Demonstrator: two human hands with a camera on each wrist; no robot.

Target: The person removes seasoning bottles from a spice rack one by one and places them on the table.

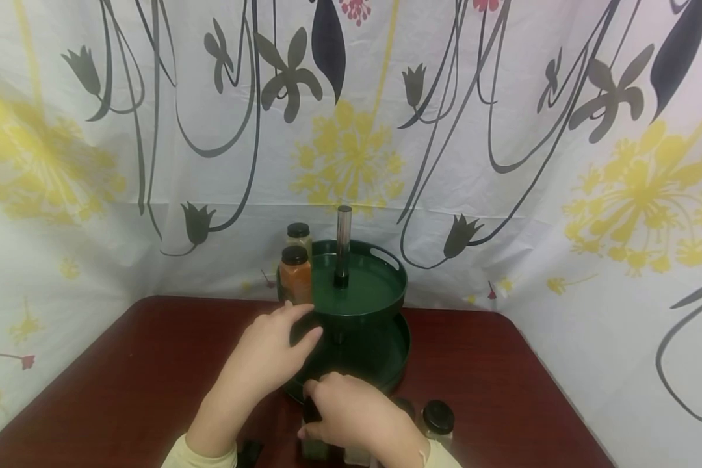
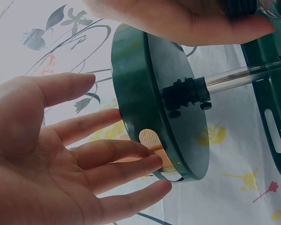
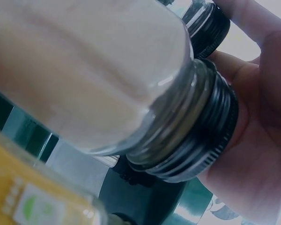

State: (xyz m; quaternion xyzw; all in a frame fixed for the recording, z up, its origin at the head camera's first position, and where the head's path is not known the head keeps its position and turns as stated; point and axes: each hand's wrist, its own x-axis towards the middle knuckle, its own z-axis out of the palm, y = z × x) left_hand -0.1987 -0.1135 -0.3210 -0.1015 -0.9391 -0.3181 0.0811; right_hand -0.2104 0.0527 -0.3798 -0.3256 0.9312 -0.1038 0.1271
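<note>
A green two-tier turntable tray stands on the table, its upper tray (image 1: 374,292) on a clear post above the lower tray (image 1: 380,364). My left hand (image 1: 272,354) is beside the upper tray's left edge, its fingers spread and the fingertips right at the tray wall in the left wrist view. Nothing is in that palm. In front of the lower tray, my right hand (image 1: 357,409) grips a spice jar (image 1: 314,448) by its black lid, between thumb and fingers. A jar of pale powder (image 3: 98,70) stands close by the right palm.
An orange spice jar (image 1: 296,276) and a paler jar (image 1: 299,235) sit on the upper tray's left side. Another black-lidded jar (image 1: 439,419) stands right of my right wrist. A yellow-labelled jar (image 3: 37,187) shows in the right wrist view. Patterned cloth (image 1: 351,156) hangs behind the table (image 1: 474,364).
</note>
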